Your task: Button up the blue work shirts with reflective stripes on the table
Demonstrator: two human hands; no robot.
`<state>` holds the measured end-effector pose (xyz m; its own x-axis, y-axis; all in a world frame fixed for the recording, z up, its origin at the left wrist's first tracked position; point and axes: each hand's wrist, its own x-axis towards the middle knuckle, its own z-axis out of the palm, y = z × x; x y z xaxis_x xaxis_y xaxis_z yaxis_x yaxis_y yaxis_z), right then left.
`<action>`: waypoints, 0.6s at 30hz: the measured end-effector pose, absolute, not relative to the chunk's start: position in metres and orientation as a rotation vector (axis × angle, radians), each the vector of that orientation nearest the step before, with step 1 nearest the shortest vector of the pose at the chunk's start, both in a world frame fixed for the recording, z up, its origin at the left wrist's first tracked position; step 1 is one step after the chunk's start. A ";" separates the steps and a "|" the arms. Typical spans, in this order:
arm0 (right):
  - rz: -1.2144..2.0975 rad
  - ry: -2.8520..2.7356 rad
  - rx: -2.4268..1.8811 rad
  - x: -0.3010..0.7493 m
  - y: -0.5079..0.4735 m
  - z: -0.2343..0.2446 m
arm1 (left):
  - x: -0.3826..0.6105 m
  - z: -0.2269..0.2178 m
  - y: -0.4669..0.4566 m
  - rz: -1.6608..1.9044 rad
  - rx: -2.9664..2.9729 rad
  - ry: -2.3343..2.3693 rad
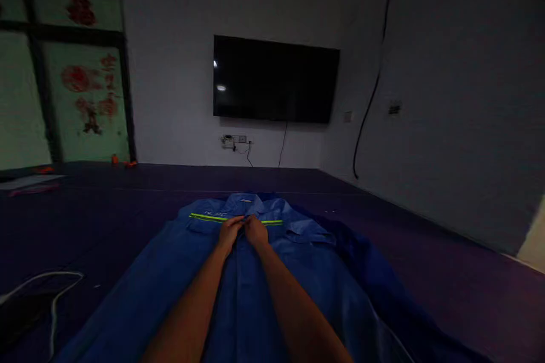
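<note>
A blue work shirt (315, 278) with a yellow-green stripe across the chest lies spread out in front of me, its collar at the far end. Both my hands meet at the front placket, just below the collar. My left hand (230, 231) pinches the placket's edge at the stripe. Close beside it, my right hand (256, 231) has its fingers curled onto the same strip of cloth. Whether a button is between the fingertips is hidden. Darker blue cloth (361, 249) shows from under the shirt on the right.
The shirt lies on a dark purple surface (128, 198). A white cable (55, 295) curves at the lower left. Small orange things (130, 164) stand by the door (85, 96). A television (276, 79) hangs on the far wall, and a black cable (374, 91) runs down the right wall.
</note>
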<state>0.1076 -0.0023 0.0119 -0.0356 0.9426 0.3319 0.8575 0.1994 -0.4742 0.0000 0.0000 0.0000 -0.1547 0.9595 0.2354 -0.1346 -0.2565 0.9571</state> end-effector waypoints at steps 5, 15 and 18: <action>0.189 -1.902 -1.651 0.111 -0.001 0.013 | 0.003 0.000 0.002 1.583 1.220 1.059; 0.202 -1.904 -1.624 0.112 0.000 0.011 | 0.003 0.000 -0.001 1.626 1.294 1.100; 0.207 -1.906 -1.619 0.113 0.000 0.010 | 0.003 0.000 -0.002 1.633 1.323 1.114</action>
<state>0.1126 0.0003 0.0104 -0.0547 0.9341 0.3527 0.8364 0.2358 -0.4948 0.0028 -0.0018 0.0004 -0.1897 0.9233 0.3340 -0.0255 -0.3447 0.9384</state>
